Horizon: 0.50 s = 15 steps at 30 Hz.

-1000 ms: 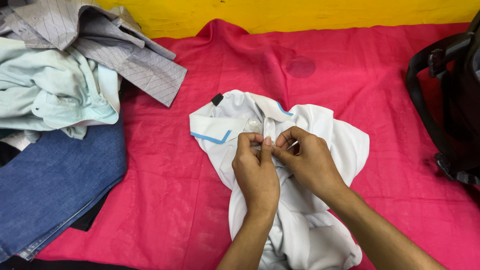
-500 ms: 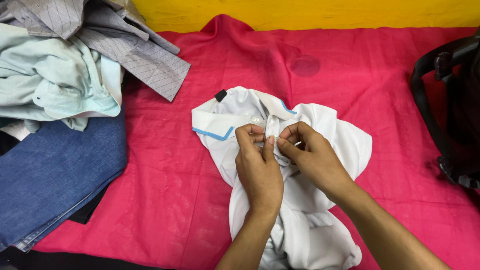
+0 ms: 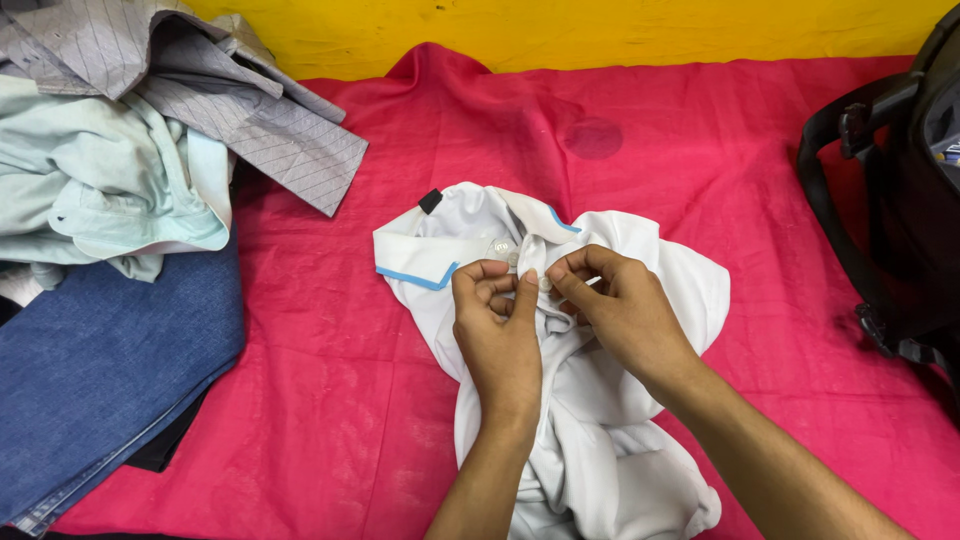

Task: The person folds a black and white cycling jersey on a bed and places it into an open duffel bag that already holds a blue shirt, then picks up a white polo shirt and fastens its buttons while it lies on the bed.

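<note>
Head view: left hand (image 3: pixel 497 330) and right hand (image 3: pixel 620 305), fingers pinched together on white shirt (image 3: pixel 600 400) placket.

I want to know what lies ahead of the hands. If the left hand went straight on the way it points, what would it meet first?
Probably the white shirt's blue-edged collar just beyond the left hand; depth is hard to judge.

Clothes (image 3: pixel 120 200) on pink cloth (image 3: pixel 330 400)

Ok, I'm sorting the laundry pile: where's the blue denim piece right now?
In the head view, the blue denim piece lies at the lower left on the pink cloth, under the pale green shirt and left of the white shirt.
</note>
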Available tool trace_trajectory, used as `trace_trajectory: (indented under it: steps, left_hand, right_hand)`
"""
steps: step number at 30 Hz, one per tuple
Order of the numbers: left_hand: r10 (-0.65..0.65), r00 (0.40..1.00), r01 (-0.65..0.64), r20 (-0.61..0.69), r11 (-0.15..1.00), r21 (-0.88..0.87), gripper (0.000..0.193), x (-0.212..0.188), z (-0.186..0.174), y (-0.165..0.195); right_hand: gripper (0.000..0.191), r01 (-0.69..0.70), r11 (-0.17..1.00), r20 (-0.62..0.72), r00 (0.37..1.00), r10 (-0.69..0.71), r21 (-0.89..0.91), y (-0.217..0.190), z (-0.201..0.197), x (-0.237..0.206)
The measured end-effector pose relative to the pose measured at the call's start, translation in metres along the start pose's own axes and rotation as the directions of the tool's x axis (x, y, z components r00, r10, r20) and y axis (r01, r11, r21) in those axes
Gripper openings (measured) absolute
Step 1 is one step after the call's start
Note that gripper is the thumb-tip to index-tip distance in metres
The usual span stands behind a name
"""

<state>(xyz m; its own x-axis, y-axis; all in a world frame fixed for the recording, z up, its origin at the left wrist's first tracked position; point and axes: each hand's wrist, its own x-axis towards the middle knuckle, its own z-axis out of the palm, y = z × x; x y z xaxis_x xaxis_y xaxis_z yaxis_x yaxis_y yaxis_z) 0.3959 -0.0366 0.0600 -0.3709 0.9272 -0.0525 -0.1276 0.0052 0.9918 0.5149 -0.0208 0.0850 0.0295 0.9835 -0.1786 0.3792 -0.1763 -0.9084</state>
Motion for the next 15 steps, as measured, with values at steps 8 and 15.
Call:
trace_trajectory:
  steps: [8,15]
  left_hand:
    - [-0.22,0.963,0.235,0.158,0.968,-0.085,0.025,0.014,-0.005,0.006]
    - [-0.165,0.971,0.171,0.173,0.985,-0.025,0.023,0.013,-0.004,0.014]
  right_hand:
    - [0.046,-0.151,0.988,0.009,0.989,0.151,-0.029,-0.016,0.004,0.016]
    - [0.053,-0.159,0.984,0.059,0.986,0.155,0.079,-0.025,0.005,0.025]
